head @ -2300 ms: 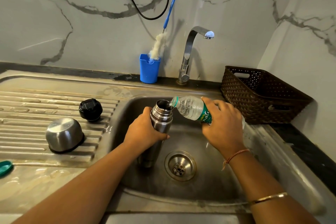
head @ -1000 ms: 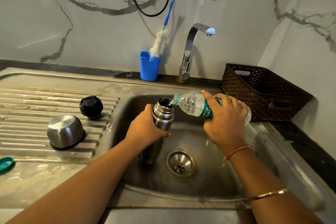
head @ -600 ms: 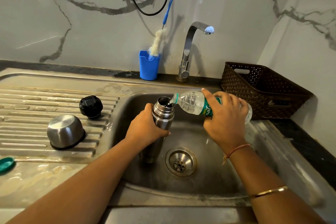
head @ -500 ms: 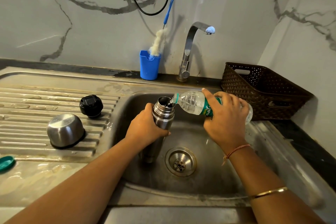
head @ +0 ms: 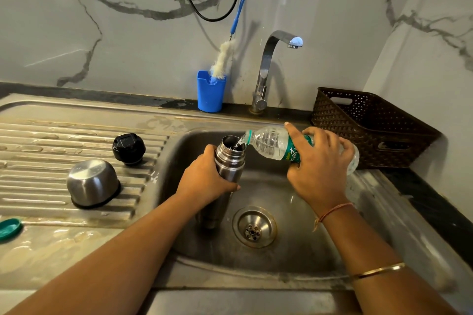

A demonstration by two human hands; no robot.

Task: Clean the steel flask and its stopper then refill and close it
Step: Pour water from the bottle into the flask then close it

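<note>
The steel flask (head: 229, 161) stands upright in the sink basin (head: 286, 250), mouth uncovered. My left hand (head: 204, 176) grips its upper body. My right hand (head: 317, 169) holds a clear plastic water bottle (head: 268, 142) with a green label, tipped almost level, its neck at the flask's mouth. Water runs from the bottle into the flask. The black stopper (head: 128, 148) sits on the ribbed drainboard (head: 38, 151). The steel cup lid (head: 92, 183) lies upside down in front of the stopper.
A blue holder (head: 210, 92) with a bottle brush (head: 225, 54) stands behind the sink, beside the tap (head: 268, 66). A brown woven basket (head: 371, 128) sits on the counter at the right. A small green cap (head: 9, 229) lies at the left edge.
The bottle has tilted a little further toward level while pouring. Both hands and the flask stay in about the same place.
</note>
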